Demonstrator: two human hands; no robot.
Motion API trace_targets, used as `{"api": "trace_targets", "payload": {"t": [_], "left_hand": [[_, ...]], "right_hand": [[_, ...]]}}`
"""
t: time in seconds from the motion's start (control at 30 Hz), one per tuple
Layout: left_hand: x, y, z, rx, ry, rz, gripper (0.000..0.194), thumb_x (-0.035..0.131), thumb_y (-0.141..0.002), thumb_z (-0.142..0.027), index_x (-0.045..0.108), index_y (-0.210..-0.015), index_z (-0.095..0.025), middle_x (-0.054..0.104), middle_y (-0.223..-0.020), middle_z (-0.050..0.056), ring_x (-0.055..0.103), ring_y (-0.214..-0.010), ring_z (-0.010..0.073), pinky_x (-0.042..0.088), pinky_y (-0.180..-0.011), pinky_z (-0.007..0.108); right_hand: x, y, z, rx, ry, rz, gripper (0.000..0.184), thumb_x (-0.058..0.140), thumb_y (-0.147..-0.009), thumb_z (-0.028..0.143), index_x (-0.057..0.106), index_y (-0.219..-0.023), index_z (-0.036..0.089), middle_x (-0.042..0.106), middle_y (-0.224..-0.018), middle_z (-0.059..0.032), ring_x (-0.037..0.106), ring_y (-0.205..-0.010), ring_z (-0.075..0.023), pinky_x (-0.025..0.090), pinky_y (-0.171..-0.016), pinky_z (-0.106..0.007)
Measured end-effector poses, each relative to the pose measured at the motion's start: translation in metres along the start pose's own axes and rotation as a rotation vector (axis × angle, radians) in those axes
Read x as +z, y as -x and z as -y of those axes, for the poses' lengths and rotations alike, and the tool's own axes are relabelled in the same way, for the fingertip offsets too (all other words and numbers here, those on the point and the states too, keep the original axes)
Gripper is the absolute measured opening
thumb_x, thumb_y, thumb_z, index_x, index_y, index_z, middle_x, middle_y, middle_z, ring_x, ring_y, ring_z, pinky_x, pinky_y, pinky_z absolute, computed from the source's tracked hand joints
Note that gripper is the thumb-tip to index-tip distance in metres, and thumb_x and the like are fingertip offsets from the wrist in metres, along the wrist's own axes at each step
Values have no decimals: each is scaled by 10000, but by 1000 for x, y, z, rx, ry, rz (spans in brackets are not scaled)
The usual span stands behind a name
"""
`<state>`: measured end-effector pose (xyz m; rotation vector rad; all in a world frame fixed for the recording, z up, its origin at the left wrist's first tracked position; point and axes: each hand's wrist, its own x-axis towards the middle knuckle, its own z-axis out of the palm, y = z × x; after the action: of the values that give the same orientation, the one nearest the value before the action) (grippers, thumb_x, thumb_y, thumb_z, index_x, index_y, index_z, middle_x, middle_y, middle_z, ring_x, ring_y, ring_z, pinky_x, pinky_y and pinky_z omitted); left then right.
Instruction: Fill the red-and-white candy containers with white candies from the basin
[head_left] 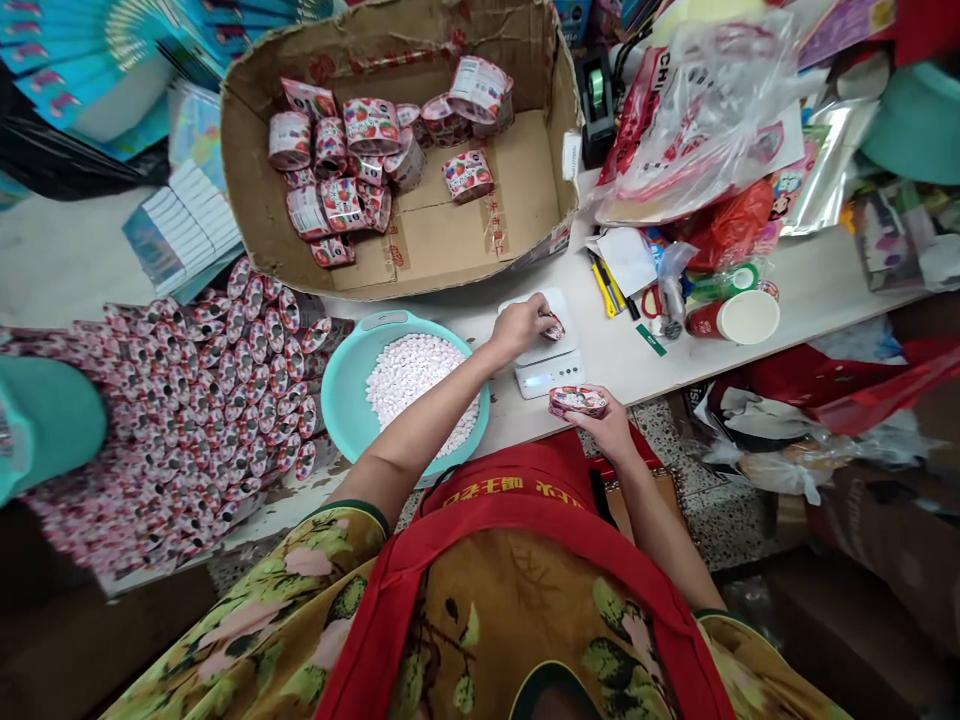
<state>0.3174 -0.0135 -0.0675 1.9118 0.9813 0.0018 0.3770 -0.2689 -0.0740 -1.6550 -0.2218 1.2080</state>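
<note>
My left hand (519, 328) reaches over a small white scale (546, 370) and its fingers are closed on a small red-and-white container (555, 327) resting on the scale's platform. My right hand (609, 425) is closed around a round strawberry-print tin (576, 401) just in front of the scale, near the table edge. A teal basin (346, 385) full of small white candies (417, 375) sits to the left of the scale, under my left forearm.
A cardboard box (540, 200) behind holds several filled strawberry-print tins (352, 160). A big pile of empty tins (225, 390) lies at left. A tape dispenser (598, 100), plastic bags (697, 120), pens, scissors and a red cup (739, 318) crowd the right.
</note>
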Motion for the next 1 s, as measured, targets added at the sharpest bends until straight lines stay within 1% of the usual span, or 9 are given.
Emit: {"api": "trace_targets", "payload": {"t": [0.1,0.2,0.37,0.53,0.63,0.77,0.83,0.9,1.0], "left_hand": [[-11,2,17,-125,435,-92,164,618,-849,-296,537,-756,-187,500,-615,-28,434,-574,110,320,-601,237],[-26,12,31,-209,553,-150,166,593,-861,-312,524,-773,-190,371,-551,-66,301,-496,88,251,-545,233],[-38,28,23,-17,0,-18,126,648,-847,-299,666,-907,-190,580,-681,-2,509,-647,148,341,-638,263],[-25,23,1,159,-565,141,340,588,-927,-296,652,-1257,-243,740,-938,106,670,-900,278,411,-745,329],[-14,12,-1,261,-713,200,319,476,-976,-213,672,-1227,-193,749,-982,170,699,-928,292,435,-754,348],[-10,9,-4,284,-771,224,311,434,-979,-150,727,-1082,-122,747,-1011,211,716,-946,300,453,-733,349],[-23,23,-4,225,-742,129,322,427,-987,-158,729,-1093,-117,751,-1035,206,719,-946,289,453,-717,338],[-48,49,0,114,-705,-25,330,435,-1008,-235,726,-1128,-134,757,-1055,188,720,-936,276,450,-700,326],[-102,115,18,-98,-672,-254,371,455,-1018,-393,730,-1157,-188,766,-1080,149,713,-930,249,445,-694,305]], "right_hand": [[-7,-2,-5,-1,0,-14,607,926,-543,376,653,-1054,195,760,-1034,-58,724,-920,-210,583,-913,-369],[-15,-2,-8,-24,16,-19,609,924,-546,367,653,-1064,194,752,-1052,-57,717,-934,-208,576,-921,-371],[-21,3,-7,-19,62,-49,570,923,-544,371,658,-1016,190,753,-1000,-50,705,-880,-195,578,-863,-342],[-25,7,-11,-4,81,-64,570,924,-555,366,653,-1024,191,747,-976,-36,687,-844,-171,560,-824,-305],[-26,8,-13,7,80,-77,592,928,-541,369,647,-1032,193,744,-965,-30,683,-834,-172,557,-820,-312],[-20,-4,-8,-25,74,-82,601,933,-520,371,640,-1017,202,738,-965,-26,686,-857,-186,562,-839,-336],[-12,-23,-2,-89,72,-106,612,935,-505,376,628,-1007,207,730,-965,-20,687,-870,-192,562,-866,-361],[0,-51,6,-175,101,-143,639,936,-480,387,618,-1004,205,717,-960,-17,682,-875,-196,556,-897,-393],[30,-106,18,-327,210,-192,681,917,-473,446,617,-1024,182,689,-962,-29,666,-887,-212,543,-930,-451]]}}
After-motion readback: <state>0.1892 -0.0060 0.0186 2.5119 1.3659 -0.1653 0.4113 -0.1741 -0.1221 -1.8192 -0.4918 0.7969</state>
